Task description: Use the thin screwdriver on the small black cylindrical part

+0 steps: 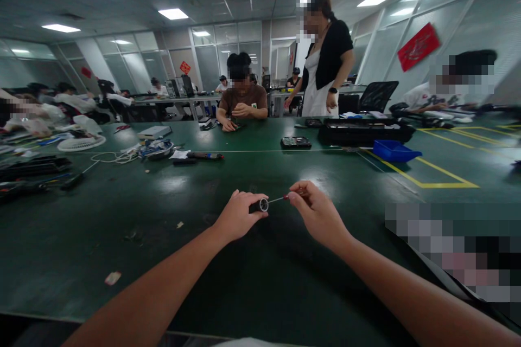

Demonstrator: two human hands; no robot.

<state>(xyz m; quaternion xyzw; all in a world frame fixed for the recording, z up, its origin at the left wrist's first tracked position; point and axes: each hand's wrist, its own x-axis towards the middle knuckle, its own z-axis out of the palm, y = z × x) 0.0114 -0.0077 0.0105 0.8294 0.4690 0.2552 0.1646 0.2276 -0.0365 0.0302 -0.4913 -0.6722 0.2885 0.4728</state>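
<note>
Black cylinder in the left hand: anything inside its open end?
A thin metal shaft held by the right hand points at the ringed end of the black cylinder. The left hand covers the body; its inside cannot be seen.

Likely assembly workshop, long green workbench [122, 238], seated workers, tools

Big dark green table [252, 282], kinda scuffed, with yellow tape lines [423, 171] at 2 o'clock. Blue tray [393, 150] sits right by the tape, long black case [364, 132] just behind it. Small black box [296, 142] near 12. Over at 10 to 11 o'clock: white fan [81, 142], tangle of cables [152, 149], a grey box [153, 132]. Paper scrap [113, 278] down at 8.
</note>
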